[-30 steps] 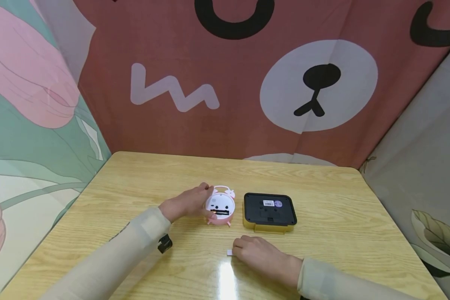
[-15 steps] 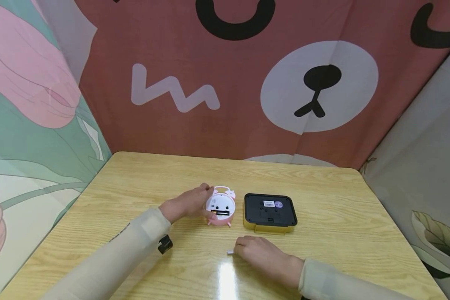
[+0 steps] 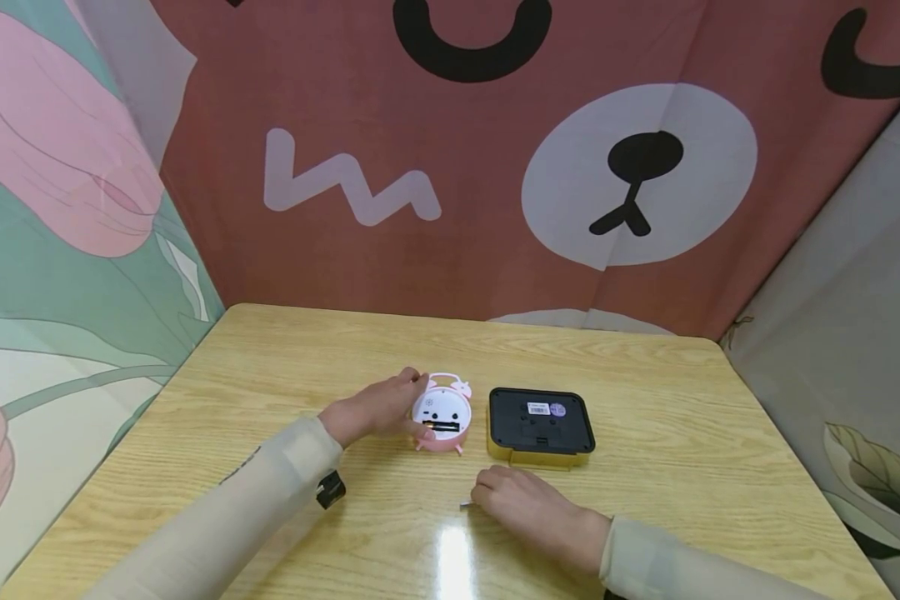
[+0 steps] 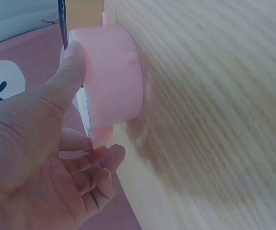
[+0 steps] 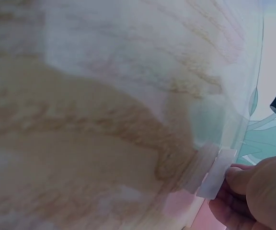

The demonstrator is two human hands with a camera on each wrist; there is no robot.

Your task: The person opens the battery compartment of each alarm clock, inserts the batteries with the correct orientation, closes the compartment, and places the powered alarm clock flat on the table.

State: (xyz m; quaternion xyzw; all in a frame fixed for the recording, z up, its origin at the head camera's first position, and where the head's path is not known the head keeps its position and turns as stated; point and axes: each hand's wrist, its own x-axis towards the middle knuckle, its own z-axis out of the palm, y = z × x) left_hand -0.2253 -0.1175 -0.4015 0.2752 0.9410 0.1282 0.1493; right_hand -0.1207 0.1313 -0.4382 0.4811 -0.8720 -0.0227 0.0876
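Note:
A pink alarm clock (image 3: 441, 404) lies on the table with its white back facing up. Its battery slot (image 3: 442, 426) is uncovered, and what looks like a battery lies in it. My left hand (image 3: 382, 406) grips the clock's left side. In the left wrist view its thumb (image 4: 72, 62) lies on the back's rim, and a finger touches a pink bell (image 4: 101, 136). Nearer to me, my right hand (image 3: 525, 504) pinches a small flat white plastic piece (image 5: 217, 173) against or just above the tabletop. Only the piece's thin end shows in the head view.
Right of the clock lies a yellow box-shaped thing with a black back (image 3: 542, 423), bearing a barcode label and a purple sticker. The wooden table (image 3: 307, 350) ends at a printed curtain (image 3: 330, 258). A small black device (image 3: 331, 489) sits at my left wrist.
The white piece has turned from its broad face to a thin edge in the head view. My right hand has lifted and shifted very slightly. My left hand and the clock stay put.

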